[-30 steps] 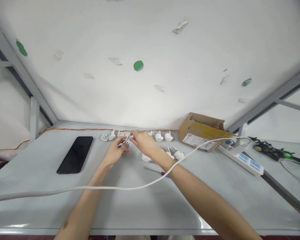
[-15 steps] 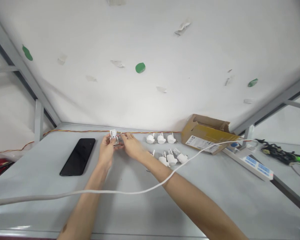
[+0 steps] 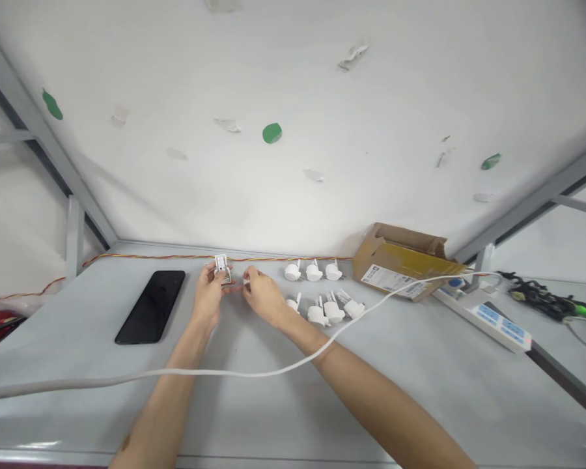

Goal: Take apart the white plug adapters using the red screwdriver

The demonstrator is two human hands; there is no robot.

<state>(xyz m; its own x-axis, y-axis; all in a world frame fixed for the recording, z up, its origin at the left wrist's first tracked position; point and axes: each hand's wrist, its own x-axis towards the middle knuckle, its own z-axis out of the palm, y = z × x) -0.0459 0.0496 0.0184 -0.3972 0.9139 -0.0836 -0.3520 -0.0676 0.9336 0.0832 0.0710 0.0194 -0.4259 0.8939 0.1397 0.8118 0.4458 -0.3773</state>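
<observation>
My left hand [image 3: 208, 294] is closed around a small white plastic housing [image 3: 223, 268] with what looks like a lighter inner face turned up. To its right, my right hand [image 3: 261, 294] has its fingertips pinched together round a small pale piece [image 3: 246, 281], too small to name. A slight gap separates the right fingertips from the housing. Beyond the right hand stand several white rounded plug-like pieces with upright prongs, in a back row [image 3: 314, 270] and a front row [image 3: 333, 310]. My right forearm and hand partly cover the leftmost front one.
A black phone [image 3: 151, 307] lies left of my hands. An open cardboard box [image 3: 400, 264] stands at the back right, beside a white power strip [image 3: 498, 327] and a dark cable bundle [image 3: 542, 296]. A white cable [image 3: 254, 375] crosses the view above my forearms.
My right hand has drawn back slightly to the right, away from the housing, and its fingers have curled in more. My left hand still holds the housing in nearly the same place.
</observation>
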